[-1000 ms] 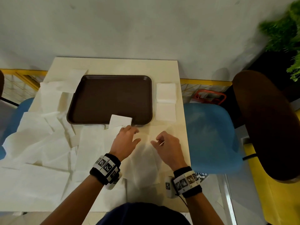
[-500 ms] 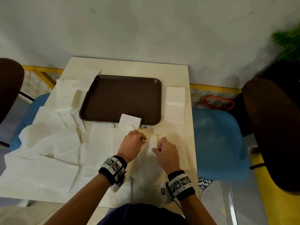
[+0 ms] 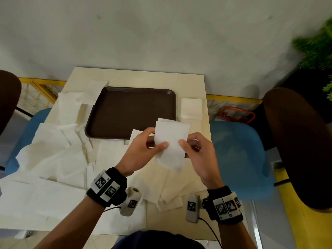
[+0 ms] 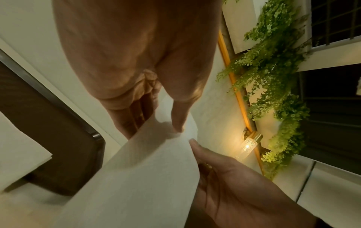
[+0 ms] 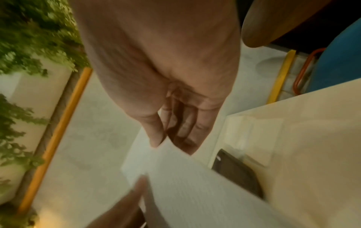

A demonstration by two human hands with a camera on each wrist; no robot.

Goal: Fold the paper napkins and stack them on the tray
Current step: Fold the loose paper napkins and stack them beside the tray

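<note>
Since 1.0 s ago both hands lift 1 napkin (image 3: 170, 141) off the table (image 3: 136, 76); left hand (image 3: 142, 150) and right hand (image 3: 195, 151) pinch its side edges, thumbs on top, likely aligning halves for a fold; it hangs just over the near rim of the tray (image 3: 129, 112), which looks bare; a folded stack (image 3: 191, 108) waits beside it

My head camera looks steeply down from above the table (image 3: 136, 78), wall at twelve o'clock; each wrist camera sits close behind its palm, facing along the fingers; all three share the held napkin (image 3: 170, 142) and the tray (image 3: 125, 112) corner.
</note>
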